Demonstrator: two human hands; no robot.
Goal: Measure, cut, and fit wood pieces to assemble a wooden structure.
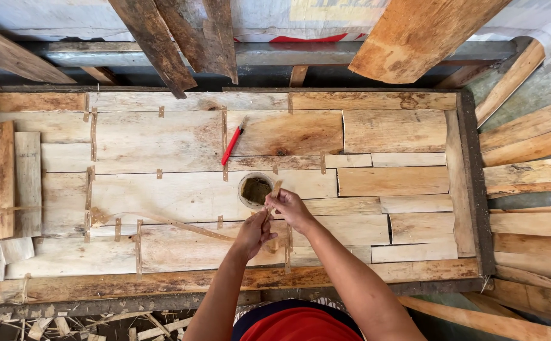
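A large sheet of thin wood veneer pieces (pixel 181 145) lies flat on a framed work table (pixel 471 189), its seams joined by short brown tape strips. My right hand (pixel 290 208) pinches a thin tape strip (pixel 275 189) at the edge of a round knot hole (pixel 255 189) in the veneer. My left hand (pixel 254 233) presses down on the veneer just below the hole, fingers closed on the same strip. A long loose brown strip (pixel 162 221) trails left from my left hand. A red pen-like cutter (pixel 232 145) lies above the hole.
Rough planks (pixel 414 31) lean over the table's far edge. Stacked veneer strips (pixel 534 170) lie to the right, and loose veneer pieces (pixel 10 183) to the left. Wood scraps (pixel 67 325) litter the floor in front of the table.
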